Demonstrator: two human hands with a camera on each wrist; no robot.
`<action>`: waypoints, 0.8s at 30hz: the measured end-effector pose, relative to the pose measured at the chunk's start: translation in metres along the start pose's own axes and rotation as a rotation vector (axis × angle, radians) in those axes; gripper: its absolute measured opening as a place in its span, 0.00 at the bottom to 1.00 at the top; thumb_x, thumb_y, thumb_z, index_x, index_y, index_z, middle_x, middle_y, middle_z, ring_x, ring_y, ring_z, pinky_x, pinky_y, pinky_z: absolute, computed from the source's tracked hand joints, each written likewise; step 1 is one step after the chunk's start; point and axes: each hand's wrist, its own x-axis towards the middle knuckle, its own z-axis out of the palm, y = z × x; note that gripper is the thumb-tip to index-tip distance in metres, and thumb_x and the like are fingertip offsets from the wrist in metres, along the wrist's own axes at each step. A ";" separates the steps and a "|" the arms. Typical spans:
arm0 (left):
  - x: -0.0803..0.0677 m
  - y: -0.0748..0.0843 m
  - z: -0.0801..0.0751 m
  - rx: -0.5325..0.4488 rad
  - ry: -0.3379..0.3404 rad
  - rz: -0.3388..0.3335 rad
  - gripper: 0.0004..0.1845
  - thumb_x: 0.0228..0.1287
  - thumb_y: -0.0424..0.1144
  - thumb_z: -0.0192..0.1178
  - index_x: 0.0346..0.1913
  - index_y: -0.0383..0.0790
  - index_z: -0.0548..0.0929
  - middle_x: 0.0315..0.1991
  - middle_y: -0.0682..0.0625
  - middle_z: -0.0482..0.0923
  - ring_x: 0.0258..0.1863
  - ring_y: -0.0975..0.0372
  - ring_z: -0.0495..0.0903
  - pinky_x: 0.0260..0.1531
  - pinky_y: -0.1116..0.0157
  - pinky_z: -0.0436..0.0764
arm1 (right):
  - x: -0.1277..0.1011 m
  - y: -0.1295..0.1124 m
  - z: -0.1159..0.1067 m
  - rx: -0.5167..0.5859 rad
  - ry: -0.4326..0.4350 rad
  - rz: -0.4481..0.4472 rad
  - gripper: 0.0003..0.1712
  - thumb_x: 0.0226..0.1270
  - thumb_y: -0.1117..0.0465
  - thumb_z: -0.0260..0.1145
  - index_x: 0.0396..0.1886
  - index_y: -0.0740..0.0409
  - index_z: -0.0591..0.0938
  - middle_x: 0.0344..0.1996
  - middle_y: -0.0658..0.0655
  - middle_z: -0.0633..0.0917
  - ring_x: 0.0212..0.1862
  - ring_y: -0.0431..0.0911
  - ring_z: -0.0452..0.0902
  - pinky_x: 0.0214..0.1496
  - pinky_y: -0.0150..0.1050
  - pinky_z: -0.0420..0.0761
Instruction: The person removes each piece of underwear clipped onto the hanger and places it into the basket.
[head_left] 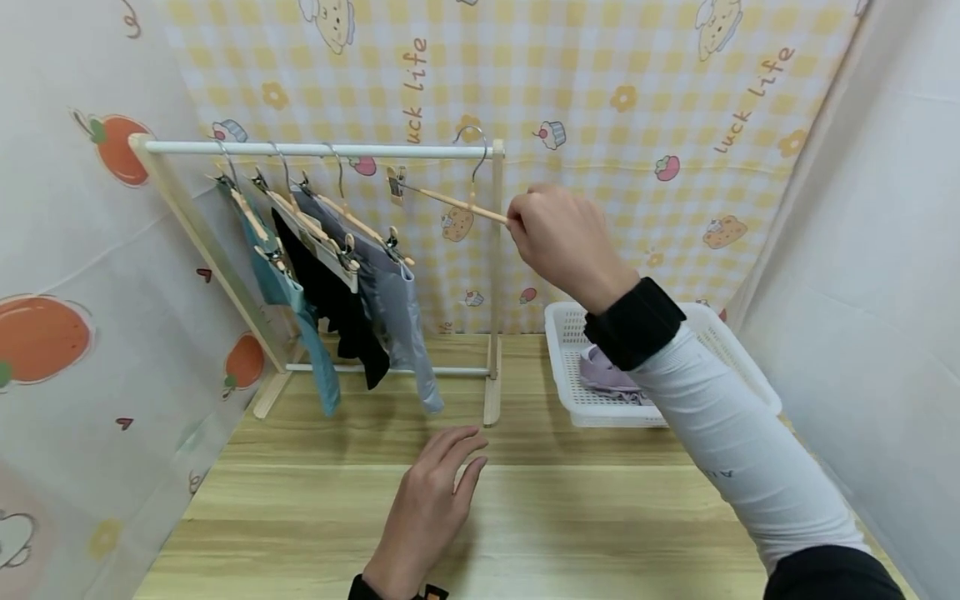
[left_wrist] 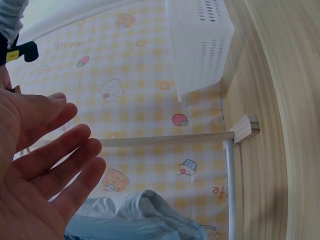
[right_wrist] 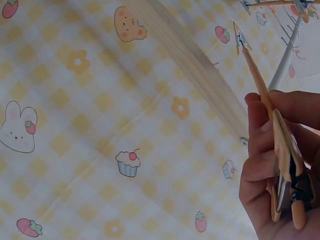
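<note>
My right hand (head_left: 564, 237) grips one end of a wooden clip hanger (head_left: 450, 201), its curled fingers around the bar beside a clip in the right wrist view. The hanger carries no garment. Its metal hook (head_left: 482, 137) is at the right end of the rack's white rail (head_left: 315, 151); whether it bears on the rail I cannot tell. My left hand (head_left: 431, 496) is over the table in front of the rack, fingers loosely bent and holding nothing. To the left hang a teal garment (head_left: 321, 367), a black garment (head_left: 337, 312) and a grey-blue garment (head_left: 405, 317) on clip hangers.
A white perforated basket (head_left: 558, 358) stands right of the rack, with a folded lilac garment (head_left: 600, 372) in it, partly behind my right forearm. The rack's right post (head_left: 496, 283) rises close to my right hand. A patterned cloth (head_left: 600, 50) covers the back.
</note>
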 end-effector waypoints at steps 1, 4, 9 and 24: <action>0.000 0.000 0.000 -0.001 -0.001 -0.002 0.16 0.62 0.30 0.79 0.51 0.43 0.91 0.55 0.50 0.88 0.56 0.58 0.88 0.48 0.65 0.90 | 0.003 -0.001 0.000 -0.004 -0.008 0.002 0.15 0.84 0.61 0.60 0.43 0.59 0.92 0.33 0.59 0.86 0.33 0.52 0.80 0.32 0.46 0.80; -0.001 0.001 0.000 -0.010 -0.010 -0.017 0.15 0.63 0.31 0.78 0.51 0.43 0.91 0.55 0.50 0.88 0.57 0.58 0.88 0.49 0.64 0.90 | 0.012 -0.003 0.000 -0.016 -0.031 0.011 0.16 0.84 0.61 0.59 0.42 0.59 0.92 0.34 0.59 0.86 0.34 0.52 0.80 0.32 0.47 0.80; -0.002 0.002 0.001 -0.021 -0.035 -0.046 0.14 0.65 0.32 0.77 0.52 0.43 0.91 0.55 0.50 0.88 0.58 0.58 0.87 0.50 0.62 0.90 | 0.019 -0.004 0.004 -0.027 -0.058 -0.001 0.15 0.83 0.63 0.60 0.42 0.61 0.93 0.35 0.59 0.88 0.36 0.53 0.82 0.36 0.48 0.83; -0.003 0.002 0.000 -0.016 -0.032 -0.054 0.14 0.64 0.32 0.78 0.52 0.43 0.91 0.55 0.51 0.88 0.57 0.59 0.87 0.48 0.62 0.90 | 0.017 -0.011 0.015 -0.057 -0.100 -0.013 0.18 0.82 0.64 0.57 0.31 0.61 0.88 0.24 0.54 0.77 0.26 0.48 0.72 0.25 0.40 0.68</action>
